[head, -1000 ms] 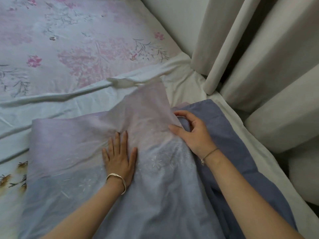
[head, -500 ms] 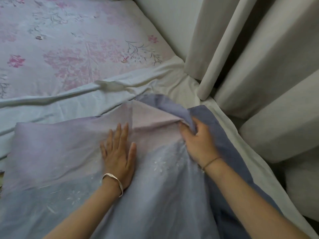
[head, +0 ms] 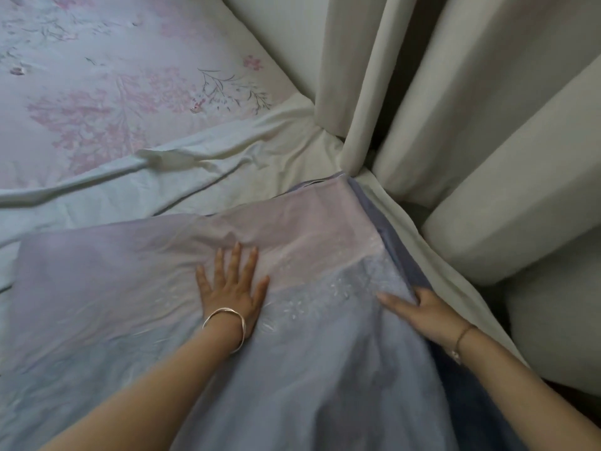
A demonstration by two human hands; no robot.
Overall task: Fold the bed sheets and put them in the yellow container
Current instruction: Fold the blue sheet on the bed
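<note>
Your bed sheet (head: 309, 369) lies spread on the bed (head: 97, 102), across the lower half of the view. It is thin, soft cloth shading from lilac to pale blue, with white stitched flowers and a darker blue underside showing along its 3 o'clock edge. Its far corner points to about 1 o'clock, at the foot of the pleated cream curtain (head: 487, 109), and that edge runs from 5 o'clock up to the corner. Your left hand (head: 229, 292) lies flat on the sheet, fingers straight and spread (a silver bangle (head: 227, 323) circles the wrist). Your right hand (head: 426, 315), at 4 o'clock, has its grip closed on that edge, thumb on top and fingers tucked beneath
</note>
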